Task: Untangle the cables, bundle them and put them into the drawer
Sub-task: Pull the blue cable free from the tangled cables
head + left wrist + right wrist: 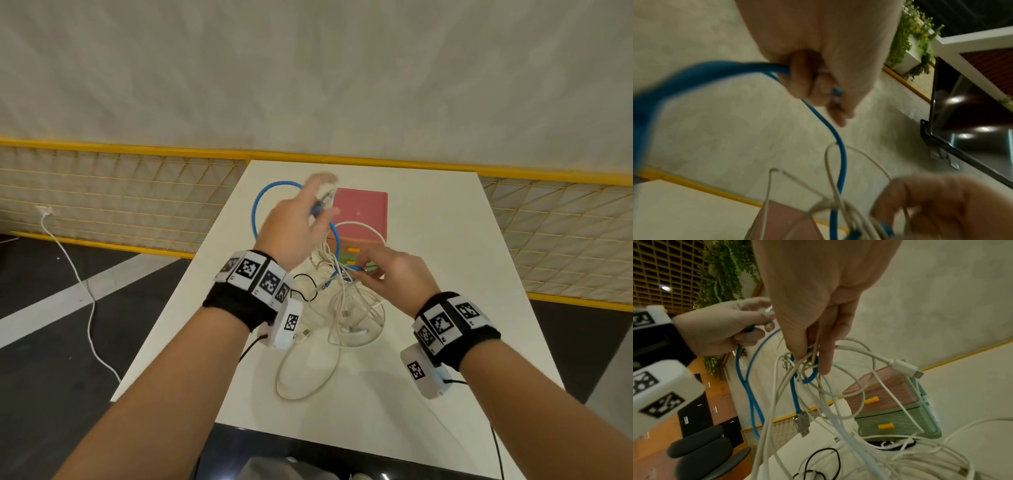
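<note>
My left hand (301,219) is raised over the table and grips one end of the blue cable (255,209), whose loop arcs out to the left; the cable (698,71) runs from its curled fingers. My right hand (390,270) is lower and to the right, pinching a knot of white cables (859,352) together with the blue cable (809,378). A tangle of white cables (346,318) and a thin black cable (305,284) lies on the white table (445,240). The small drawer box (363,212), pink above and green below with yellow handles, stands behind the hands with its drawers pushed in.
A yellow mesh fence (102,192) runs behind the table. On the floor at the left a white cord (78,284) trails. Dark chairs (701,456) show in the right wrist view below the table edge.
</note>
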A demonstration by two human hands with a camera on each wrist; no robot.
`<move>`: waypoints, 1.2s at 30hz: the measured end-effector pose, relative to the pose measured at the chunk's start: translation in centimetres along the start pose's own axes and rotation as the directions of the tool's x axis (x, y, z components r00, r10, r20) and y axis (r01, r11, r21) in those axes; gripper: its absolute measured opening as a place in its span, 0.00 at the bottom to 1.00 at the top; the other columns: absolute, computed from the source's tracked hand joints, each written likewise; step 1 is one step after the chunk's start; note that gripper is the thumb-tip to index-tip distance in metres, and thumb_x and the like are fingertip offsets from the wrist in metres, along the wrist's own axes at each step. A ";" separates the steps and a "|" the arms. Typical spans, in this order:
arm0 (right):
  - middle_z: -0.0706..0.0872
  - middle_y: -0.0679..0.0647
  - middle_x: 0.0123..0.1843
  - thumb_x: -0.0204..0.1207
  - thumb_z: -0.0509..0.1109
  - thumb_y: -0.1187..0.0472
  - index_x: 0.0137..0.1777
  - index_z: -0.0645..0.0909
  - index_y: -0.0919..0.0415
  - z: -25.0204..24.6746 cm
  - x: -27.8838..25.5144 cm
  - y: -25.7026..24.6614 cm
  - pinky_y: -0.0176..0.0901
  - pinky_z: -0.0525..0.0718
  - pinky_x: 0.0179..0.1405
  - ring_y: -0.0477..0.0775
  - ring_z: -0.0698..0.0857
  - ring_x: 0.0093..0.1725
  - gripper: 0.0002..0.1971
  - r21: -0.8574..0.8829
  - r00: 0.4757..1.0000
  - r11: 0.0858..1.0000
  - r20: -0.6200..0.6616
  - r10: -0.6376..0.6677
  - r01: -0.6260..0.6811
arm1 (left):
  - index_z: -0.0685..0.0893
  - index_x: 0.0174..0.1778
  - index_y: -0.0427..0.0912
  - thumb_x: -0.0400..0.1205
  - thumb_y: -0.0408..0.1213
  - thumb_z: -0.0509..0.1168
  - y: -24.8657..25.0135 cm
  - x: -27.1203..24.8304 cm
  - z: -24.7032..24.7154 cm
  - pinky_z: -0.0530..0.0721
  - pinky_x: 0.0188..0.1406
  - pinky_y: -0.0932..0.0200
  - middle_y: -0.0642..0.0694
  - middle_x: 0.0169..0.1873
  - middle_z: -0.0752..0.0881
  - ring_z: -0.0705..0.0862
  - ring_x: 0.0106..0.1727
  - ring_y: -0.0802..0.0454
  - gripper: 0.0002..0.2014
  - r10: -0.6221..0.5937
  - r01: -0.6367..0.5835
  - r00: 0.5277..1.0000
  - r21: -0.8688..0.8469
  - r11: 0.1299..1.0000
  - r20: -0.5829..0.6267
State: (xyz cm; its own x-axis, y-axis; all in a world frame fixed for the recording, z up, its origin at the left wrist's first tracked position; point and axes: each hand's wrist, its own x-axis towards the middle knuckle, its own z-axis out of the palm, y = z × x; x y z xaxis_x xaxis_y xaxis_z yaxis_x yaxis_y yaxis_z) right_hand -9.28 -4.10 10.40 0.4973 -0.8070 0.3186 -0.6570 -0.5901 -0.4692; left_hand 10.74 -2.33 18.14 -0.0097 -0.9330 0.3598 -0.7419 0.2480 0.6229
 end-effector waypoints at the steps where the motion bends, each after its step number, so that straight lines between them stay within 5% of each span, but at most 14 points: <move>1: 0.90 0.46 0.46 0.72 0.74 0.53 0.44 0.82 0.51 -0.2 0.1 -0.2 0.50 0.85 0.38 0.52 0.88 0.37 0.05 -0.025 1.000 1.000 -0.008 -0.014 0.014 | 0.78 0.66 0.52 0.84 0.42 0.65 0.2 -0.5 0.5 0.83 0.38 0.57 0.57 0.41 0.86 0.81 0.33 0.65 0.14 0.099 -0.098 0.993 -0.023 0.995 0.070; 3: 0.90 0.44 0.47 0.69 0.76 0.55 0.42 0.82 0.51 -0.4 0.3 -0.5 0.47 0.85 0.36 0.50 0.88 0.36 0.05 -0.054 0.997 0.997 -0.050 -0.057 0.054 | 0.85 0.60 0.49 0.84 0.41 0.65 -0.1 -0.9 1.6 0.83 0.45 0.53 0.57 0.47 0.86 0.79 0.39 0.63 0.10 0.214 -0.232 0.950 0.055 0.971 0.226; 5: 0.90 0.44 0.43 0.66 0.77 0.57 0.40 0.82 0.51 -0.6 0.3 -0.6 0.45 0.84 0.33 0.51 0.87 0.34 0.07 -0.073 0.992 0.993 -0.084 -0.098 0.092 | 0.85 0.61 0.52 0.85 0.43 0.62 -0.9 -1.0 2.2 0.82 0.48 0.50 0.53 0.54 0.86 0.82 0.46 0.54 0.11 0.117 -0.228 0.906 0.233 0.945 0.408; 9: 0.87 0.42 0.39 0.63 0.76 0.62 0.39 0.80 0.50 -0.6 -0.1 0.1 0.42 0.82 0.27 0.49 0.84 0.29 0.09 -0.135 0.978 0.978 -0.112 -0.174 0.158 | 0.86 0.45 0.33 0.84 0.41 0.65 -1.7 -0.4 2.3 0.72 0.38 0.54 0.38 0.39 0.83 0.81 0.40 0.43 0.13 -0.089 -0.081 0.855 0.301 0.950 0.511; 11: 0.87 0.41 0.42 0.64 0.74 0.63 0.39 0.77 0.49 -0.5 -0.4 0.4 0.42 0.82 0.26 0.48 0.84 0.30 0.10 -0.125 0.976 0.976 -0.098 -0.193 0.180 | 0.85 0.40 0.37 0.83 0.41 0.67 -1.8 -0.2 2.0 0.72 0.37 0.54 0.44 0.32 0.80 0.78 0.37 0.44 0.12 -0.126 -0.017 0.879 0.292 0.956 0.460; 14: 0.86 0.38 0.53 0.67 0.75 0.62 0.39 0.76 0.51 -0.5 -0.8 0.8 0.42 0.82 0.27 0.46 0.85 0.33 0.09 -0.122 0.983 0.978 -0.053 -0.175 0.168 | 0.89 0.45 0.46 0.78 0.39 0.72 -2.4 0.1 1.5 0.80 0.40 0.56 0.47 0.36 0.88 0.85 0.40 0.49 0.03 -0.160 0.136 0.950 0.105 0.985 0.269; 19: 0.81 0.32 0.64 0.73 0.71 0.46 0.47 0.80 0.45 -1.2 -1.3 0.8 0.40 0.83 0.37 0.38 0.86 0.34 0.08 -0.062 0.996 0.994 0.024 -0.084 0.085 | 0.85 0.40 0.41 0.74 0.30 0.76 -2.2 0.1 1.3 0.75 0.30 0.79 0.50 0.34 0.87 0.85 0.37 0.61 0.06 -0.222 0.240 0.966 -0.139 0.961 0.131; 24: 0.80 0.46 0.48 0.78 0.67 0.59 0.53 0.80 0.57 -1.3 1.1 -1.5 0.34 0.78 0.45 0.40 0.80 0.43 0.06 0.230 0.970 0.965 -0.234 -0.068 0.123 | 0.82 0.38 0.45 0.74 0.30 0.75 -0.8 0.2 1.5 0.82 0.45 0.63 0.52 0.36 0.87 0.87 0.44 0.53 0.09 -0.138 0.160 0.978 -0.134 0.978 0.155; 27: 0.85 0.43 0.49 0.78 0.67 0.57 0.57 0.80 0.53 -0.3 2.7 -2.0 0.39 0.73 0.55 0.44 0.82 0.51 0.09 0.197 0.992 0.978 -0.118 -0.050 0.072 | 0.81 0.36 0.48 0.73 0.30 0.75 0.4 0.3 1.3 0.84 0.52 0.56 0.56 0.35 0.86 0.87 0.45 0.53 0.11 -0.078 0.101 0.988 -0.174 0.979 0.132; 30: 0.81 0.37 0.44 0.75 0.70 0.54 0.49 0.80 0.50 0.6 2.7 -1.8 0.45 0.65 0.52 0.50 0.78 0.53 0.04 0.046 0.999 0.999 0.024 0.026 -0.027 | 0.80 0.35 0.49 0.72 0.31 0.76 1.1 0.5 0.8 0.85 0.52 0.55 0.55 0.34 0.86 0.87 0.43 0.55 0.12 -0.055 0.073 0.994 -0.205 0.976 0.091; 33: 0.75 0.42 0.48 0.69 0.76 0.57 0.53 0.83 0.51 0.9 3.0 -0.8 0.47 0.69 0.52 0.53 0.75 0.54 0.13 0.069 0.994 0.994 0.083 0.073 -0.079 | 0.78 0.33 0.50 0.72 0.31 0.77 0.8 0.3 0.5 0.85 0.51 0.54 0.55 0.33 0.85 0.86 0.42 0.55 0.13 -0.103 0.098 0.995 -0.240 0.966 -0.009; 36: 0.70 0.51 0.54 0.62 0.81 0.69 0.62 0.82 0.53 0.8 3.2 0.2 0.29 0.72 0.59 0.45 0.74 0.55 0.27 0.297 0.993 0.951 0.111 0.051 -0.082 | 0.76 0.31 0.51 0.72 0.31 0.78 0.1 0.2 0.1 0.84 0.48 0.60 0.56 0.31 0.84 0.87 0.41 0.58 0.16 -0.183 0.135 0.974 -0.307 0.942 -0.131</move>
State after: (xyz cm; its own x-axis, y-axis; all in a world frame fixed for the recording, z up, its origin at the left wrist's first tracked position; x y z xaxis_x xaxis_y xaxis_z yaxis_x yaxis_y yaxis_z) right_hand -7.37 -6.76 10.71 0.5229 -0.8284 0.2011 -0.4976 -0.4881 -0.7171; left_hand 10.58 -2.52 18.26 0.2139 -0.9202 0.3279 -0.4944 0.1876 0.8488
